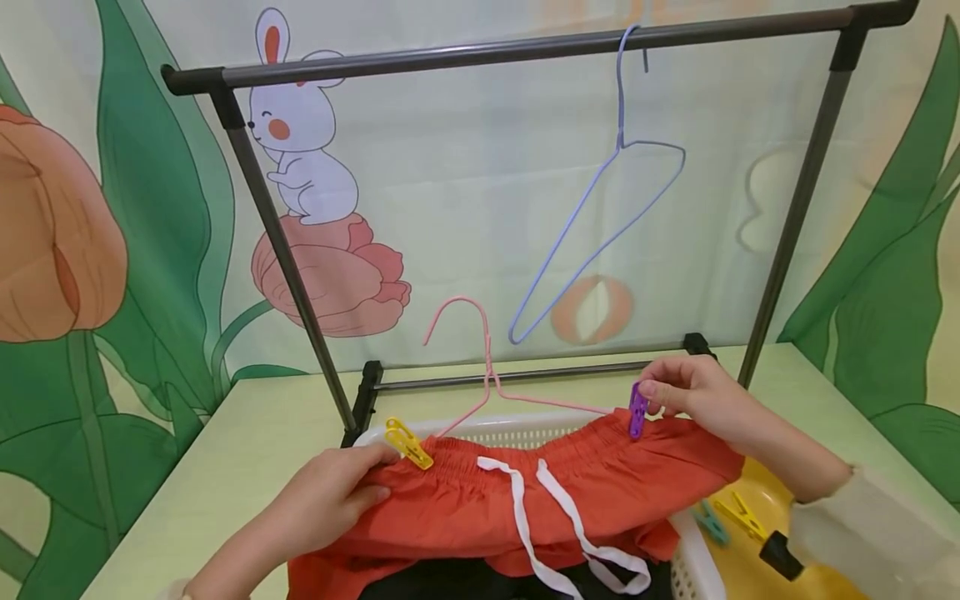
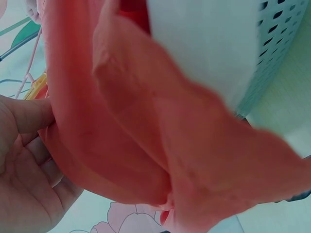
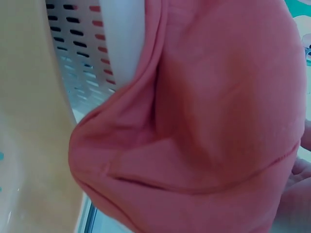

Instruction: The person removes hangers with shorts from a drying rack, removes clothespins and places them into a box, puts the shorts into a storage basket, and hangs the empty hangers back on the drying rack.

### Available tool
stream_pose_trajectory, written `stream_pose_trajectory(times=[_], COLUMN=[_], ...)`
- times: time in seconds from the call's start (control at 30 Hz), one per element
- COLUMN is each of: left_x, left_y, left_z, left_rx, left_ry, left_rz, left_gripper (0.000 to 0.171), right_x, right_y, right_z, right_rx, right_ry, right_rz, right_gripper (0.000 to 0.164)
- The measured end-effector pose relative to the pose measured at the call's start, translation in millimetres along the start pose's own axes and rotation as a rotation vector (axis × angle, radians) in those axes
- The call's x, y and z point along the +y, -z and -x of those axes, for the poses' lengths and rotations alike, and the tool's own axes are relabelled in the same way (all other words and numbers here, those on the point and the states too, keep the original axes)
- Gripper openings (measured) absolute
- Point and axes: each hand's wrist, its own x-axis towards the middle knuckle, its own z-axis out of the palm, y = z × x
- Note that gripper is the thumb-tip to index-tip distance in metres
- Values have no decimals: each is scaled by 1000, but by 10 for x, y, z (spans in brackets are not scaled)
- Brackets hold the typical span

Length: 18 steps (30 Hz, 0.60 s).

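Red shorts with a gathered waistband and white drawstring are spread between both hands, in front of a pink wire hanger. A yellow clothespin sits on the waistband's left part. Just beside it my left hand grips the shorts, with the thumb on one face of the cloth in the left wrist view. My right hand pinches a purple clothespin at the waistband's right part. The hanger's lower part is hidden behind the shorts. Red cloth fills most of the right wrist view.
A white perforated basket stands under the shorts, with black cloth in it. Behind is a dark clothes rack, a blue hanger on its bar. At right, a yellow tray holds several clothespins.
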Motion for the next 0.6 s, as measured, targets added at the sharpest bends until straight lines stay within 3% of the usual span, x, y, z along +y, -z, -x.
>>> stream_pose_trajectory(times=[0.37, 0.6], left_x=[10, 4], left_y=[-12, -12], left_z=[5, 3], left_rx=[-3, 11], left_ry=[19, -21], left_rz=[11, -13], left_gripper=[28, 27], right_x=[-6, -21], right_y=[-42, -63], right_z=[13, 24], right_rx=[75, 145], right_ry=[-24, -83], right_rz=[-40, -74], right_gripper=[29, 26])
